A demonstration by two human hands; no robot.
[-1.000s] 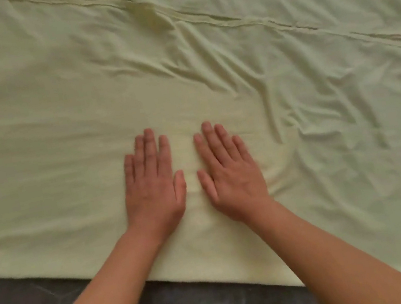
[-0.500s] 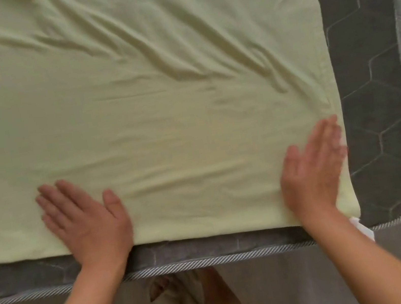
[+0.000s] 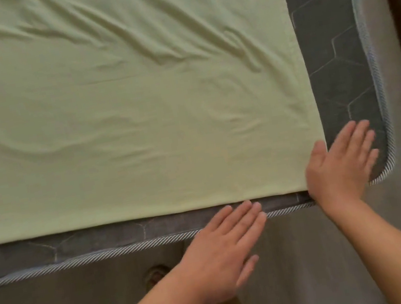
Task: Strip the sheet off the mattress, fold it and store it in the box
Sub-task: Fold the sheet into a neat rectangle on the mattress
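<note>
Smoothing pass looked finished. A second earlier both hands were flat, side by side, mid-sheet. Half a second earlier they had swept apart along the near edge.

- The pale green cotton sheet (image 3: 133, 110) lay flat on the dark grey hexagon-quilted mattress (image 3: 331, 48). It was already stripped and looked doubled over, with a hemmed edge visible at the far right corner.
- Bare mattress showed along the near and right sides. The near half was mostly smooth, with diagonal creases further up.
- The right hand (image 3: 341, 167) had slid outward. Its palm covered the sheet's near right corner, and its fingers were straight and slightly spread over bare mattress beyond the edge. It was gripping nothing.
- The left hand (image 3: 224, 249) had come off the sheet and travelled right. It was over the striped piping (image 3: 105, 254) at the mattress rim, fingers straight and together, pointing at that same corner. It was holding nothing, and I couldn't tell whether it touched the rim or hovered.

My read is that both hands were converging on the near right corner, likely to pick it up for the next fold. That puts the task mid-fold, with more folds to go.

The box wasn't in view. The main risk was dragging the smoothed layers out of line when lifting that corner.
</note>
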